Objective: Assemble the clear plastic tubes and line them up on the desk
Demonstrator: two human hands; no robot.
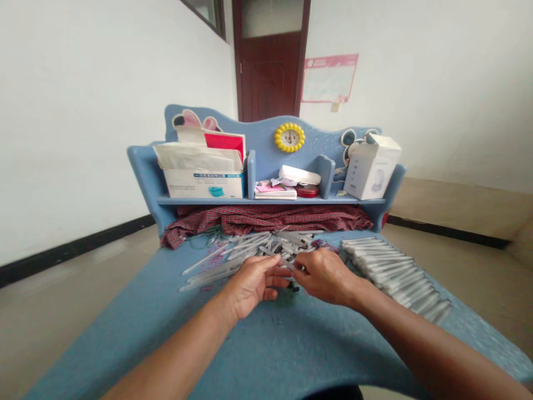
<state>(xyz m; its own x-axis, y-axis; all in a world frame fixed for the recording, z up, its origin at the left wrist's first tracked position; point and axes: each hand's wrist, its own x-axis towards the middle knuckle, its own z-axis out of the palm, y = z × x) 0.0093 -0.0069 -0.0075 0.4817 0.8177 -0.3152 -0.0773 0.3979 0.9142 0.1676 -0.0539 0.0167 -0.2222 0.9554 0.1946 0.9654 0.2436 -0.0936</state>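
Note:
My left hand [257,282] pinches a slim translucent pen barrel [287,264] between thumb and forefinger, its lower fingers loosely curled. Closed round the other end of this barrel is my right hand [325,276], whose fingertips are partly hidden. Just beyond both hands lies a loose pile of pen parts [250,244], clear tubes mixed with dark pieces. More long clear tubes [212,273] lie to the left of my left hand. Small black pieces [293,286] rest on the table under my hands. On the right, several pens [391,272] lie side by side in a row.
The blue desk [233,355] has a raised shelf [266,201] at the back. On it stand a mask box [204,183], a stack of papers [275,193], a red round tin [307,191] and a white box [372,166]. Checked cloth [266,219] is bunched beneath.

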